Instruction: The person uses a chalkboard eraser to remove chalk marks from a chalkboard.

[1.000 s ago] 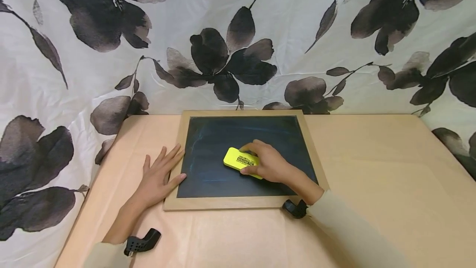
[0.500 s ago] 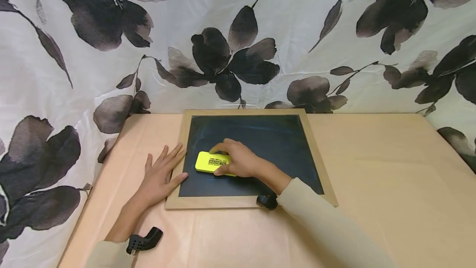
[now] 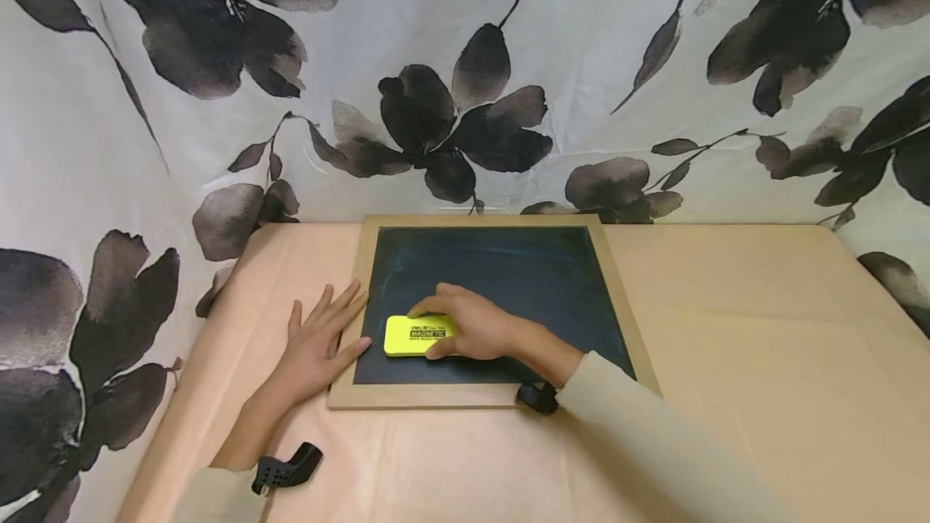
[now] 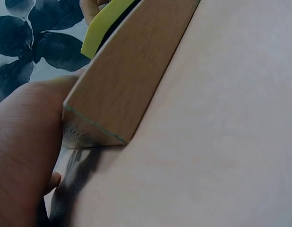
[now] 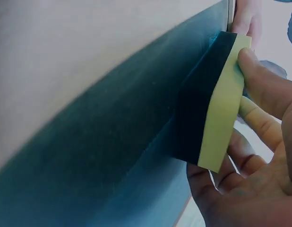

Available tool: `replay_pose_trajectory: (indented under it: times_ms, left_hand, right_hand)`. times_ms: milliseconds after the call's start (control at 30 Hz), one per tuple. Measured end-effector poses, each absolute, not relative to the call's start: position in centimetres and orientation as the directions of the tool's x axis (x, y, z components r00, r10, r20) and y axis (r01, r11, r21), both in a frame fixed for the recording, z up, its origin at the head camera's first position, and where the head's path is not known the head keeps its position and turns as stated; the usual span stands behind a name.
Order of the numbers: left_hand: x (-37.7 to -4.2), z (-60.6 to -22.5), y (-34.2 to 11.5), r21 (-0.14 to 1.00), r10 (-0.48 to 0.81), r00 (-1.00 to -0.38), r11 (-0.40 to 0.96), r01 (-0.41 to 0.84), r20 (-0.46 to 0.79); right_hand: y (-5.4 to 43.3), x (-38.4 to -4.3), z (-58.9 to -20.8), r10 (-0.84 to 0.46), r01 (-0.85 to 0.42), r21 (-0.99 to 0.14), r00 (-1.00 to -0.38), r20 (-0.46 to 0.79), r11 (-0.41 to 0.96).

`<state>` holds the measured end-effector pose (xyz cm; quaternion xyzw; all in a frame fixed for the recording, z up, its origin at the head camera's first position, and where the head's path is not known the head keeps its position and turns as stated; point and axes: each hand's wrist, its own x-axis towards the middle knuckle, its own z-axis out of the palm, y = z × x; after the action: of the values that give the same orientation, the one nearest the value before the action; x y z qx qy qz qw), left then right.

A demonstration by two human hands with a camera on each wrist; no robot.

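Observation:
A yellow eraser (image 3: 417, 336) with a dark felt underside lies on the lower left part of a wood-framed blackboard (image 3: 501, 265). My right hand (image 3: 472, 321) grips it from the right, thumb along the near edge and fingers at the far edge. In the right wrist view the felt of the eraser (image 5: 217, 104) is against the board's dark surface. My left hand (image 3: 320, 345) rests on the left side of the frame with fingers spread. The left wrist view shows part of that hand (image 4: 28, 142) beside the frame's corner (image 4: 117, 80).
The board lies on a pale wood-coloured table (image 3: 734, 345), close to its back edge. Behind and to the left hangs a white cloth with dark flowers (image 3: 465, 127). Faint blue chalk smears mark the board's upper part.
My right hand has slid the eraser left across the board, then slightly toward me, and the eraser has turned straighter. My left hand stays at the frame.

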<state>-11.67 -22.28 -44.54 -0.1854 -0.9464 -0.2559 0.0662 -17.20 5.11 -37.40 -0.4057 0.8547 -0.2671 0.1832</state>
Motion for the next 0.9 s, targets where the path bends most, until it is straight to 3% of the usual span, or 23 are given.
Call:
replay_pose_trajectory:
  times_ms: [167, 400, 667, 900]
  left_hand:
    - [-11.5, -44.6, -22.2, 0.461, 0.324, -0.919, 0.795, 0.394, 0.226]
    - [-11.4, -44.7, -22.4, 0.469, 0.331, -0.914, 0.785, 0.405, 0.234]
    - [-11.3, -44.8, -22.7, 0.47, 0.34, -0.912, 0.782, 0.409, 0.229]
    - [-11.2, -44.6, -22.8, 0.475, 0.349, -0.904, 0.769, 0.428, 0.249]
  right_hand:
    - [5.6, -16.1, -37.1, -0.784, -0.647, -0.5, -0.611, -0.111, 0.576]
    - [7.5, -14.3, -37.2, -0.73, -0.674, -0.35, -0.682, -0.046, 0.651]
    - [12.8, -14.1, -36.4, -0.498, -0.494, -0.379, -0.862, 0.098, 0.782]
    - [17.2, -13.9, -35.9, -0.337, -0.363, -0.391, -0.932, 0.136, 0.846]
